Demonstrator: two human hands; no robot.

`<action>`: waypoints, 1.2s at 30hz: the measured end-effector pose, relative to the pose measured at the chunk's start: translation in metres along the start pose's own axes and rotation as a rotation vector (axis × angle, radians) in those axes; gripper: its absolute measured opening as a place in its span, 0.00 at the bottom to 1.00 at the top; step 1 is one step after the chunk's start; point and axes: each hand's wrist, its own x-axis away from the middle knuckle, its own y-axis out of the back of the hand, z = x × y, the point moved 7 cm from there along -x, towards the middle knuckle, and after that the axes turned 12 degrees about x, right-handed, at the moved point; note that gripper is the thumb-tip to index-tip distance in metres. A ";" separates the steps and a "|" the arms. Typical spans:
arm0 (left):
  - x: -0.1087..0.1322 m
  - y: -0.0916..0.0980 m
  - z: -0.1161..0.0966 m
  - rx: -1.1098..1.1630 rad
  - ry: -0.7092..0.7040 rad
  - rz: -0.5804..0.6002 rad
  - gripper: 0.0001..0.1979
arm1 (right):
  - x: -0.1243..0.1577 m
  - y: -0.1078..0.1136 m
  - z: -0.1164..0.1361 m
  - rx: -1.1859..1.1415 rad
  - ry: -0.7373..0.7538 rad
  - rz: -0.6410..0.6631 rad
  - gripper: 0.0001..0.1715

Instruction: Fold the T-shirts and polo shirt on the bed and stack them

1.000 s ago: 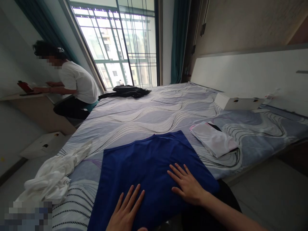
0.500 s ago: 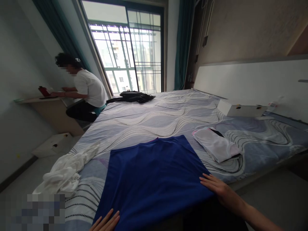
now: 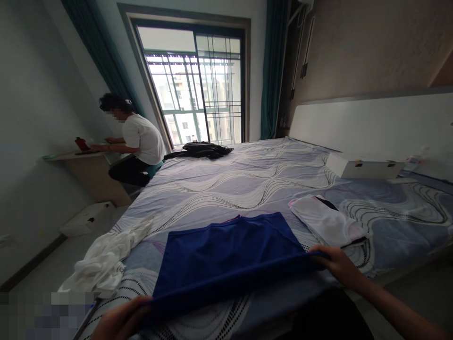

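A dark blue garment (image 3: 226, 250), its exact kind not clear, is spread on the bed in front of me. Its near edge is lifted off the sheet and stretched between my hands. My left hand (image 3: 123, 318) is closed on the near left corner, low in the view. At the near right corner my right hand (image 3: 336, 264) grips the same edge, fingers wrapped over the cloth. A bit of pink shows beyond the garment's far edge. Just past my right hand lies a folded white and pink garment (image 3: 327, 219) with a black part.
Crumpled white cloth (image 3: 101, 264) lies at the bed's left edge. Farther back are a black garment (image 3: 201, 150) and a white box (image 3: 368, 166) by the headboard. A person (image 3: 139, 137) in a white top sits at a desk (image 3: 88, 172). The patterned bedsheet (image 3: 212, 196) covers the bed.
Both hands have gone from lying flat on the blue garment to gripping its near corners. The near edge has been raised and drawn taut, baring sheet beneath. The view has tilted slightly up.
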 end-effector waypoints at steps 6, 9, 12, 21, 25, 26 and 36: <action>-0.131 0.009 -0.004 0.113 0.187 -0.141 0.24 | -0.120 -0.011 0.013 0.057 -0.028 -0.186 0.29; -0.173 -0.012 0.012 0.004 0.205 -0.131 0.18 | -0.162 -0.031 0.010 0.222 -0.072 -0.188 0.27; -0.197 -0.022 0.028 -0.111 0.229 -0.143 0.16 | -0.188 -0.043 0.004 0.280 -0.078 -0.181 0.24; -0.220 -0.041 0.033 -0.332 0.348 -0.195 0.21 | -0.197 -0.054 0.008 0.560 -0.232 -0.271 0.25; -0.217 -0.122 -0.049 -0.403 -0.115 -0.202 0.26 | -0.178 -0.126 0.110 0.611 0.044 -0.309 0.31; -0.214 -0.150 -0.064 -0.380 -0.214 -0.104 0.26 | -0.174 -0.153 0.134 0.571 0.133 -0.219 0.33; -0.204 -0.170 -0.032 -0.442 -0.011 0.036 0.29 | -0.171 -0.189 0.117 0.604 0.090 0.028 0.36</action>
